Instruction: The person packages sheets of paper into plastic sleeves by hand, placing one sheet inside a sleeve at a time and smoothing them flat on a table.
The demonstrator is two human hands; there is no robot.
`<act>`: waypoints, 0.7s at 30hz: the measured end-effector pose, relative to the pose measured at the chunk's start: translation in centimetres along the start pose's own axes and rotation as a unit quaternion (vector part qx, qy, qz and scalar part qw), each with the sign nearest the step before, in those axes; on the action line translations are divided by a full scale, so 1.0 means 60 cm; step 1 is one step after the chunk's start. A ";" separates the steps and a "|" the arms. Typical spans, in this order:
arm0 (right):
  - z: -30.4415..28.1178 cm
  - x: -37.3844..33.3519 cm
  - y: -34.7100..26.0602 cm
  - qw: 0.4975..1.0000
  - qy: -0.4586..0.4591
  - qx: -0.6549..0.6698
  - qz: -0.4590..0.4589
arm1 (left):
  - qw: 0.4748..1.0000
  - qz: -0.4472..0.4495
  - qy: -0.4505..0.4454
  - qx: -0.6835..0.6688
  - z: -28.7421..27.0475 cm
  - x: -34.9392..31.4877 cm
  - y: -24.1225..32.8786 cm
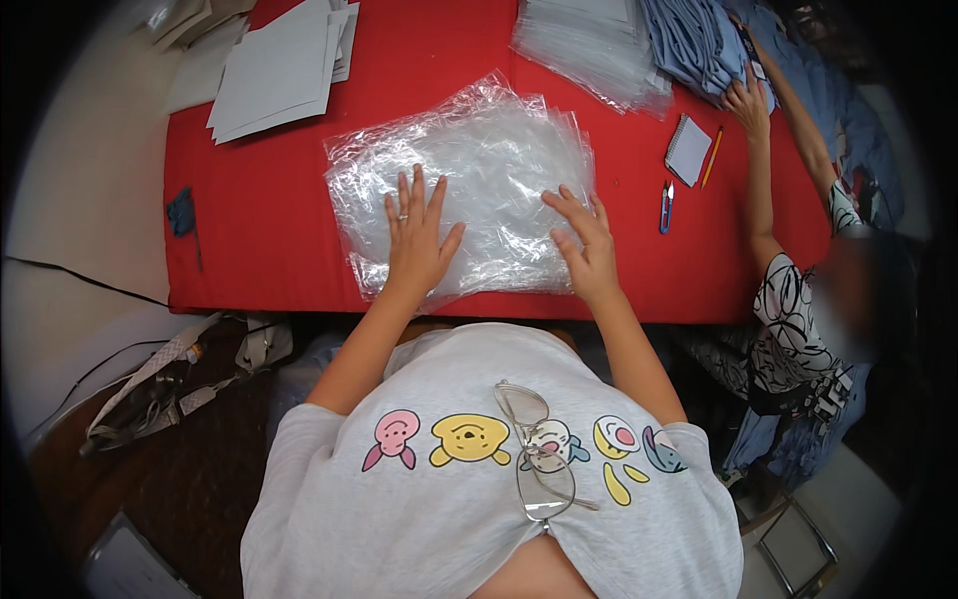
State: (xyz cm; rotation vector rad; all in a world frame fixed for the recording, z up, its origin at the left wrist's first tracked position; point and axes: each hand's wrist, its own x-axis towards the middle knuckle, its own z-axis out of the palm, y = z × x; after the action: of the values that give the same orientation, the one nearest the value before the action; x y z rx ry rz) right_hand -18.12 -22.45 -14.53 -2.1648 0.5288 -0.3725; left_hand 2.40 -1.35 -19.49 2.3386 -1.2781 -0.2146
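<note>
A loose stack of clear plastic bags [489, 160] lies on the red-covered table [269, 270], close to its near edge. My left hand [419, 235] rests flat on the left part of the stack, fingers spread, a ring on one finger. On the right side of the bags, my right hand [586, 245] touches the film with its fingers apart and slightly bent. Neither hand grips anything. The sheets are fanned unevenly, with crinkled, shiny edges.
White cardboard sheets [274, 75] are piled at the far left. More plastic bags [589, 50] and folded blue garments [699, 50] sit far right, where a co-worker's hand [748, 105] touches the garments. Nearby are a notepad [688, 150], a pencil [713, 158] and blue thread snips [667, 208].
</note>
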 end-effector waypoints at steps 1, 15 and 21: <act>-0.009 0.006 -0.006 1.000 0.018 0.020 0.007 | 1.000 -0.015 0.000 0.013 -0.005 -0.022 -0.009; 0.089 0.084 0.088 0.955 0.012 -0.295 -0.022 | 0.994 -0.046 -0.042 0.085 0.012 -0.088 -0.083; -0.015 0.358 0.072 0.952 0.194 -0.221 -0.083 | 0.993 0.025 -0.091 0.077 -0.010 -0.077 -0.099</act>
State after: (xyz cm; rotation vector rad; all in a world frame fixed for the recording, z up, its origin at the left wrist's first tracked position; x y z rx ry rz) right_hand -0.94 -36.05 -15.78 -2.5917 0.6999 -0.8535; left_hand 4.51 5.42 -22.11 2.4582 -1.4873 -0.3307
